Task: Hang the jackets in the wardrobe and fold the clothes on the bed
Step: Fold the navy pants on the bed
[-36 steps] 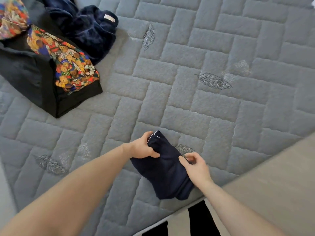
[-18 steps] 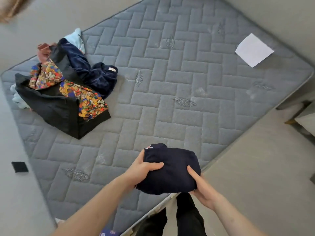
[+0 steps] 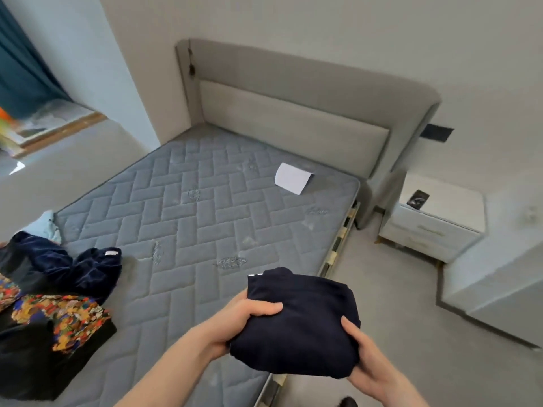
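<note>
moved: folded navy garment (image 3: 296, 324) now lifted clear of mattress (image 3: 205, 224), lower centre, over its near edge
left hand (image 3: 244, 317): gripping garment's left side, thumb on top
right hand (image 3: 363, 358): cupping right edge, fingers curled under
unfolded clothes (image 3: 55, 304): lying lower left on mattress
paper (image 3: 292, 178): lying near headboard (image 3: 293, 121)

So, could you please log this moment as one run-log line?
left hand: grips folded navy garment | right hand: grips same garment | garment: lifted off mattress | unfolded clothes pile: on mattress

Both hands, left (image 3: 244, 315) and right (image 3: 363, 355), grip a folded navy garment (image 3: 299, 324) above the mattress (image 3: 205, 218) edge.
</note>
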A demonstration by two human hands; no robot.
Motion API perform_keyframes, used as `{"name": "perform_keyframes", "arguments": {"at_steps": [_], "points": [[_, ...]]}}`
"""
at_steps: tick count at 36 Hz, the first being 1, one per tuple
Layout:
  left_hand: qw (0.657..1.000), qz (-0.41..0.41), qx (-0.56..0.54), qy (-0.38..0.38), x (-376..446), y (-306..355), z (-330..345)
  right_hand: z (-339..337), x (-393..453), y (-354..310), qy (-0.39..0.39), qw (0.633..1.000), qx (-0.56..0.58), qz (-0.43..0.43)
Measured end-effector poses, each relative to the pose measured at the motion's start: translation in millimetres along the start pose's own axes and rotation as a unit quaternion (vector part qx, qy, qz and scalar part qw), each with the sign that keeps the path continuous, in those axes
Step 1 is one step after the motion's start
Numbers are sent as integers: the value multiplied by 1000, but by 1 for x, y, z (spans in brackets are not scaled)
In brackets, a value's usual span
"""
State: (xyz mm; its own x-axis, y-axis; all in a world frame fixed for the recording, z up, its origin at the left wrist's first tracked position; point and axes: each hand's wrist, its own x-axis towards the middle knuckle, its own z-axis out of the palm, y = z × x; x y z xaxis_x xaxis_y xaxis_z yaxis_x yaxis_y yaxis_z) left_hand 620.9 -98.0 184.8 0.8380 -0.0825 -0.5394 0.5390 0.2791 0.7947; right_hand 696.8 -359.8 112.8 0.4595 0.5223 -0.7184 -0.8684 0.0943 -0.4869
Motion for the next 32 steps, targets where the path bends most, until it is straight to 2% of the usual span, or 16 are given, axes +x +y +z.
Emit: {"name": "perform_keyframes", "arguments": {"at_steps": [4, 9, 15, 21, 25, 32], "points": [[1000, -1, 15, -23, 36, 24, 58, -44, -31, -35, 10, 999, 41, -30], [997, 32, 67, 3, 94, 50, 140, -107, -78, -101, 51, 991, -9, -122], [993, 66, 90, 28, 156, 76, 243, -174, -136, -181, 114, 962, -48, -244], [990, 95, 102, 13, 204, 114, 332, -225, -180, -240, 135, 945, -34, -295], [987, 105, 121, -28, 241, 150, 388, -258, -207, -277, 173, 929, -26, -325], [967, 93, 185, -146, 315, 211, 488, -311, -250, -342, 273, 882, 18, -384]]}}
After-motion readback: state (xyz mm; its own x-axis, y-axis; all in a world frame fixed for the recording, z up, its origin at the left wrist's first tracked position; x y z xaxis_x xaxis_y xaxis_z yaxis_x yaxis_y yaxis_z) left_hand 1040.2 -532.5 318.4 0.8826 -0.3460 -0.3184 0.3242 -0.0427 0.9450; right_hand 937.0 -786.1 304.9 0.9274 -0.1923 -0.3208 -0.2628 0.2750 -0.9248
